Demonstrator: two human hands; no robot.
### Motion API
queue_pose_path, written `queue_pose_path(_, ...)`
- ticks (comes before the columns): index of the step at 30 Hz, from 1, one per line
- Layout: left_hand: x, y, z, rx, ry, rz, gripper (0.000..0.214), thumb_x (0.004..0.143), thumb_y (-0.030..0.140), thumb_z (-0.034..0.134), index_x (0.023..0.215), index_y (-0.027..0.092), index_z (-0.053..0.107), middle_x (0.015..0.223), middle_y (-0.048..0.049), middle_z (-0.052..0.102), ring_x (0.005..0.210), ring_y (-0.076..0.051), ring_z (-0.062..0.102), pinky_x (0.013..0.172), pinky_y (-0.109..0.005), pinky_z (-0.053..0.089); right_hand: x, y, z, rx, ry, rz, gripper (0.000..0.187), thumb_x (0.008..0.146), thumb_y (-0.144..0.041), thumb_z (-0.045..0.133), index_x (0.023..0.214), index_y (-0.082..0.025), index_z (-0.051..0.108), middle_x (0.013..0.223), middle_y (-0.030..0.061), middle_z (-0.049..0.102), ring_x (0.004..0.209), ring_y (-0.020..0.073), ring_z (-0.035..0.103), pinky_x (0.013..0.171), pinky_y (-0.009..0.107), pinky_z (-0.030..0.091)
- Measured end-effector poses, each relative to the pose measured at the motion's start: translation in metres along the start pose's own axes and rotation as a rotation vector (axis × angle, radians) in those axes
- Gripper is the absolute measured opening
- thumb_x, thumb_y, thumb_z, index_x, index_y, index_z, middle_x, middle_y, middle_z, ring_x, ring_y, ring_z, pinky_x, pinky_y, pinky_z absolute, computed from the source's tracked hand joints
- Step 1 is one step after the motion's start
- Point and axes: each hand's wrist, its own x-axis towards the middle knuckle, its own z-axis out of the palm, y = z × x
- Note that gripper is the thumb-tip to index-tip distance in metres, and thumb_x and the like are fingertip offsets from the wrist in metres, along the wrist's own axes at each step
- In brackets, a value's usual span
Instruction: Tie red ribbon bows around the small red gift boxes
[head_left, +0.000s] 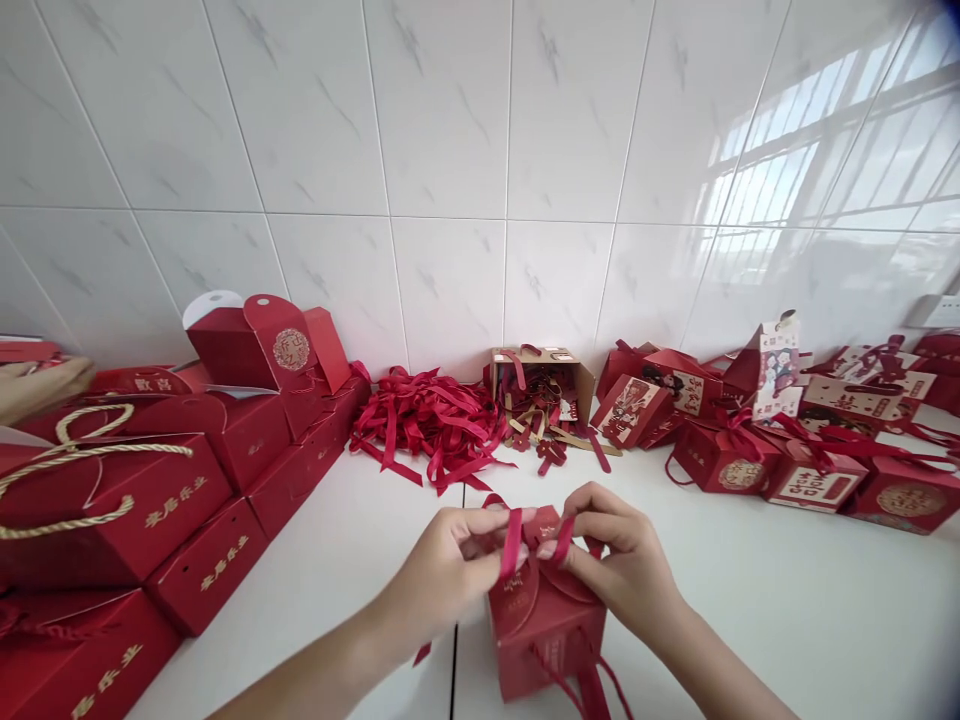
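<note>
A red gift box (551, 635) stands on the white table in front of me, its rounded top flaps folded together and red cord handles hanging at its near side. Over its top, my left hand (469, 555) pinches one part of a dark pink ribbon (512, 542). On the other side of the flaps, my right hand (611, 550) pinches another part of that ribbon between thumb and fingers. Both hands touch or nearly touch the box top. A loose ribbon end shows below my left wrist. Fingers partly hide the middle of the ribbon.
A heap of red ribbons (431, 420) lies by the tiled wall, beside an open carton (581, 385) of small tags. Stacked red boxes (225, 560) line the left; ribboned boxes (724, 470) stand at right. Another person's hand (45, 385) is at far left.
</note>
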Motion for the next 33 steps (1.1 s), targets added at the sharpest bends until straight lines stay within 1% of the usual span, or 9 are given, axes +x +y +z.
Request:
queue_pose_path(3, -0.003, -0.016, 0.014, 0.368, 0.184, 0.281, 0.027, 0.086, 0.021, 0.049, 0.1, 0.019, 0.072, 0.086, -0.0055, 0.056, 0.068, -0.012, 0.052, 0.062, -0.023, 0.044, -0.003, -0.005, 0.008, 0.15, -0.072, 0.162, 0.019, 0.072, -0.035, 0.073, 0.06, -0.02, 0.073, 0.071, 0.0036, 0.057, 0.058, 0.0108, 0.05, 0.051, 0.022, 0.042)
queue_pose_path(5, -0.003, -0.026, 0.019, 0.59, 0.242, 0.399, 0.038, 0.083, 0.013, 0.043, 0.11, 0.021, 0.068, 0.093, -0.0075, 0.054, 0.073, -0.015, 0.056, 0.065, -0.026, 0.047, -0.005, -0.004, 0.013, 0.206, -0.089, 0.248, 0.021, 0.07, -0.038, 0.075, 0.061, -0.02, 0.073, 0.073, 0.0037, 0.057, 0.06, 0.0113, 0.05, 0.052, 0.022, 0.042)
queue_pose_path(7, -0.004, -0.031, 0.02, 0.74, 0.231, 0.442, 0.047, 0.08, 0.009, 0.04, 0.119, 0.021, 0.063, 0.096, -0.0087, 0.053, 0.071, -0.016, 0.057, 0.061, -0.028, 0.048, -0.006, -0.002, 0.014, 0.247, -0.118, 0.296, 0.021, 0.069, -0.039, 0.075, 0.061, -0.02, 0.073, 0.075, 0.0036, 0.057, 0.063, 0.0117, 0.05, 0.055, 0.023, 0.042)
queue_pose_path(10, -0.004, -0.029, 0.018, 0.828, 0.161, 0.465, 0.043, 0.08, 0.008, 0.039, 0.115, 0.019, 0.062, 0.099, -0.0098, 0.053, 0.071, -0.017, 0.059, 0.058, -0.029, 0.049, -0.007, 0.002, 0.012, 0.275, -0.163, 0.312, 0.019, 0.071, -0.035, 0.074, 0.062, -0.019, 0.07, 0.078, 0.0028, 0.056, 0.064, 0.0112, 0.047, 0.056, 0.023, 0.04)
queue_pose_path(15, -0.003, -0.024, 0.004, 0.82, 0.048, 0.611, 0.042, 0.086, 0.009, 0.038, 0.121, 0.021, 0.059, 0.103, -0.01, 0.052, 0.065, -0.012, 0.054, 0.057, -0.026, 0.048, -0.007, 0.002, 0.006, 0.27, -0.252, 0.235, 0.017, 0.078, -0.023, 0.061, 0.064, -0.017, 0.054, 0.079, 0.001, 0.049, 0.067, 0.0115, 0.045, 0.059, 0.024, 0.038)
queue_pose_path(19, 0.004, -0.026, -0.008, 0.708, -0.12, 0.723, 0.039, 0.086, 0.008, 0.042, 0.114, 0.02, 0.066, 0.103, -0.0097, 0.052, 0.07, -0.011, 0.055, 0.065, -0.025, 0.049, -0.01, 0.003, 0.006, 0.201, -0.309, 0.141, 0.016, 0.069, -0.011, 0.053, 0.061, -0.018, 0.042, 0.077, 0.0006, 0.046, 0.065, 0.0114, 0.041, 0.056, 0.024, 0.034)
queue_pose_path(25, 0.013, -0.02, -0.014, 0.497, -0.243, 0.571, 0.024, 0.087, 0.014, 0.052, 0.097, 0.016, 0.073, 0.098, -0.0091, 0.054, 0.081, -0.013, 0.058, 0.076, -0.026, 0.051, -0.012, 0.003, 0.01, 0.135, -0.388, 0.06, 0.013, 0.063, -0.011, 0.046, 0.058, -0.018, 0.036, 0.075, 0.0017, 0.043, 0.063, 0.0118, 0.039, 0.053, 0.025, 0.032)
queue_pose_path(29, 0.015, -0.017, -0.012, 0.45, -0.24, 0.497, 0.015, 0.082, 0.015, 0.061, 0.09, 0.019, 0.074, 0.098, -0.0066, 0.055, 0.084, -0.014, 0.058, 0.08, -0.027, 0.051, -0.012, -0.002, 0.009, 0.093, -0.41, 0.012, 0.009, 0.062, -0.011, 0.045, 0.058, -0.018, 0.04, 0.077, 0.0035, 0.046, 0.067, 0.0145, 0.044, 0.057, 0.027, 0.036)
queue_pose_path(33, 0.014, -0.016, -0.011, 0.458, -0.204, 0.537, 0.016, 0.085, 0.016, 0.058, 0.085, 0.019, 0.073, 0.093, -0.0057, 0.055, 0.08, -0.013, 0.057, 0.076, -0.026, 0.051, -0.012, -0.005, 0.008, 0.032, -0.421, -0.021, 0.01, 0.059, -0.01, 0.044, 0.059, -0.019, 0.041, 0.078, 0.0037, 0.046, 0.07, 0.016, 0.046, 0.059, 0.028, 0.037)
